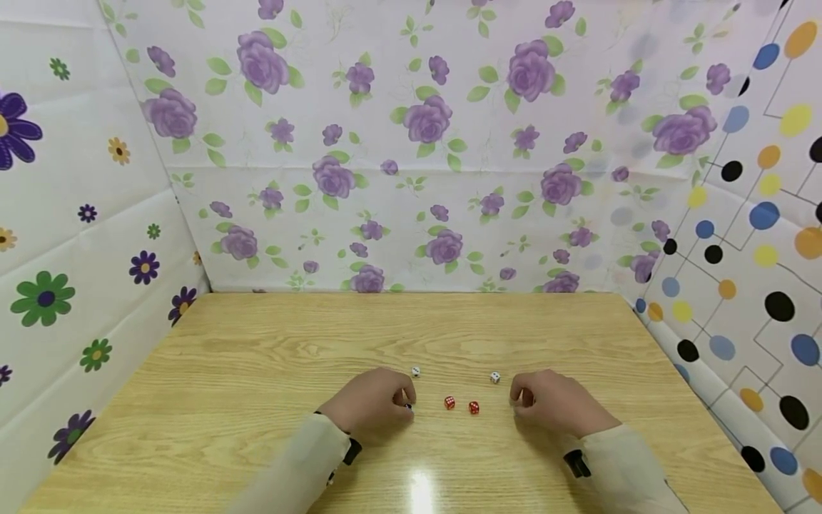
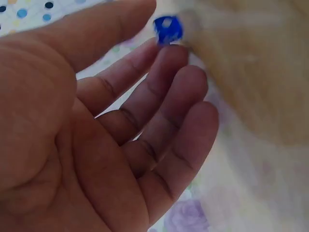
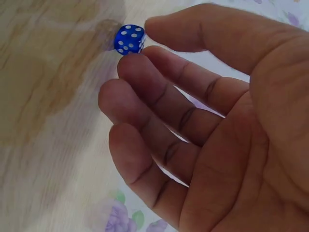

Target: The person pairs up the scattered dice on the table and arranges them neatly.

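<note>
In the head view my left hand (image 1: 377, 401) is low over the table, left of the dice. Its thumb and index fingertips pinch a blue die (image 2: 168, 30) with white pips, while the other fingers curve loosely below it. Across from it, my right hand (image 1: 557, 401) holds another blue die (image 3: 129, 39) at the tips of thumb and index finger, close over the wood. Between the hands lie two red dice, a left one (image 1: 449, 402) and a right one (image 1: 474, 407). Farther back are two white dice, one (image 1: 416, 371) near the left hand, the other (image 1: 495, 377) near the right.
The wooden table (image 1: 308, 321) is backed by a cloth with purple roses (image 1: 427, 120). A flowered cloth (image 1: 45, 300) hangs on the left side and a dotted one (image 1: 764, 214) on the right. Light glares off the table's front.
</note>
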Demonstrator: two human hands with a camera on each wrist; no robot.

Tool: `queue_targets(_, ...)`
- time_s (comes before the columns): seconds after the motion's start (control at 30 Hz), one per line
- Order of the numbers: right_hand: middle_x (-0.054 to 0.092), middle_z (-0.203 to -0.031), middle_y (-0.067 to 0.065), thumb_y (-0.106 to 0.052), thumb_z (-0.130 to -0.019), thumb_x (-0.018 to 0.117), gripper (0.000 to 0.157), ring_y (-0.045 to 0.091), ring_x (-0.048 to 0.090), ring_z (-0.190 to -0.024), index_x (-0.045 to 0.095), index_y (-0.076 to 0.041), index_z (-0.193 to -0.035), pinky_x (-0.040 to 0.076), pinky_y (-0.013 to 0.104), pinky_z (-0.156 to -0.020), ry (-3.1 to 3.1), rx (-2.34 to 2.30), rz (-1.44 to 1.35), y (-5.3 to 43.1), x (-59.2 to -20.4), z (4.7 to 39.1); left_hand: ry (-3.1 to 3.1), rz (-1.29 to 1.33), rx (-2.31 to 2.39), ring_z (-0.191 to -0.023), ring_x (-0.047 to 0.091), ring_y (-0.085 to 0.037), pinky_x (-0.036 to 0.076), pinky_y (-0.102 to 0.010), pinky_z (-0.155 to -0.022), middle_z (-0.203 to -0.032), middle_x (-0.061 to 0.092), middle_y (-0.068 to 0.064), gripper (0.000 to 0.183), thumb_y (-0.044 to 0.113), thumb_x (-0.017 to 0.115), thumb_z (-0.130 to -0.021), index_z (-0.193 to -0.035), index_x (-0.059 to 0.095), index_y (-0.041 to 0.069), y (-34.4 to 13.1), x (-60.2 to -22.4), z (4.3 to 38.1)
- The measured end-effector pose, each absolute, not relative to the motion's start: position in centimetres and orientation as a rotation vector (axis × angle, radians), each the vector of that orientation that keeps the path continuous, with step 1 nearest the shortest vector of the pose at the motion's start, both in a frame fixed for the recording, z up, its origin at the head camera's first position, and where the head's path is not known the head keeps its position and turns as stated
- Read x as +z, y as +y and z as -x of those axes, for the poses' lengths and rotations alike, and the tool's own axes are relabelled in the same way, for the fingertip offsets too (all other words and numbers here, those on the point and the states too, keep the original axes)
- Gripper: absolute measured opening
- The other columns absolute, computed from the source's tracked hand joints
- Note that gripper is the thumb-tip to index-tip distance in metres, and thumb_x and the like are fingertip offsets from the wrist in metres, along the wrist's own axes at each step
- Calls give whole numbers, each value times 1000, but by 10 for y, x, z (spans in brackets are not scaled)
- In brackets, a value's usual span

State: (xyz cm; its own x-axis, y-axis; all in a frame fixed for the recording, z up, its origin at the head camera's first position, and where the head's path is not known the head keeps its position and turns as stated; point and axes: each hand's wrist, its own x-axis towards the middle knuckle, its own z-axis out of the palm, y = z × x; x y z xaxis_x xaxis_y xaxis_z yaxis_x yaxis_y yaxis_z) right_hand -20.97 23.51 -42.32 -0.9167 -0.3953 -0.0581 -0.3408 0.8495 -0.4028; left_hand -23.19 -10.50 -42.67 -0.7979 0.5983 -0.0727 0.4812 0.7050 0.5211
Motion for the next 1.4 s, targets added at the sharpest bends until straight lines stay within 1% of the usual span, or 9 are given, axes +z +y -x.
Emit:
queue_targets(0.07, 61, -79, -14, -13, -91, 77, 12, 7, 52, -68, 70, -23, -89, 46, 32, -64, 2886, -585, 589, 235, -425, 210, 2691, -877, 715, -71, 57, -3, 52, -28, -71, -83, 65, 15, 4, 18, 76, -93, -96, 74, 21, -102, -428, 231)
queue_targets(0.17, 62, -79, -15, -11, -92, 76, 17, 6, 52, -68, 69, -24, -85, 47, 31, -65, 2894, -583, 600, 235, -425, 210, 2730, -881, 695, -72, 57, -3, 51, -29, -71, -83, 65, 14, 9, 13, 75, -93, -90, 72, 21, -101, -428, 228)
queue_targets(0.3, 61, -78, -14, -10, -92, 75, 19, 7, 52, -68, 68, -24, -83, 46, 32, -66, 2899, -590, 594, 234, -423, 208, 2764, -860, 671, -74, 58, -4, 52, -31, -73, -84, 66, 12, 11, 9, 75, -91, -88, 72, 20, -101, -423, 224)
queue_targets(0.57, 63, -78, -14, -9, -91, 77, 20, 7, 53, -68, 69, -24, -80, 47, 33, -66, 2915, -574, 557, 233, -423, 207, 2764, -856, 656, -73, 56, -4, 51, -30, -72, -82, 65, 12, 12, 9, 75, -92, -87, 72, 19, -100, -423, 223)
queue_targets(0.97, 64, -79, -13, -9, -91, 78, 19, 5, 55, -69, 70, -22, -81, 49, 34, -67, 2910, -578, 561, 233, -423, 207, 2753, -892, 658, -75, 58, -3, 53, -30, -73, -86, 68, 10, 14, 5, 73, -92, -89, 73, 18, -100, -422, 224)
queue_targets(1.23, 64, -79, -13, -10, -91, 78, 18, 5, 54, -68, 69, -22, -81, 49, 33, -66, 2904, -575, 562, 233, -423, 207, 2754, -887, 642, -75, 58, -3, 53, -30, -73, -85, 66, 12, 15, 6, 75, -91, -88, 73, 20, -100, -425, 223)
queue_targets(1.4, 63, -78, -13, -10, -91, 78, 19, 6, 54, -68, 69, -23, -81, 49, 33, -67, 2906, -568, 542, 233, -424, 207, 2751, -900, 634, -74, 57, -3, 53, -29, -73, -85, 66, 11, 15, 5, 77, -91, -88, 73, 19, -100, -425, 223)
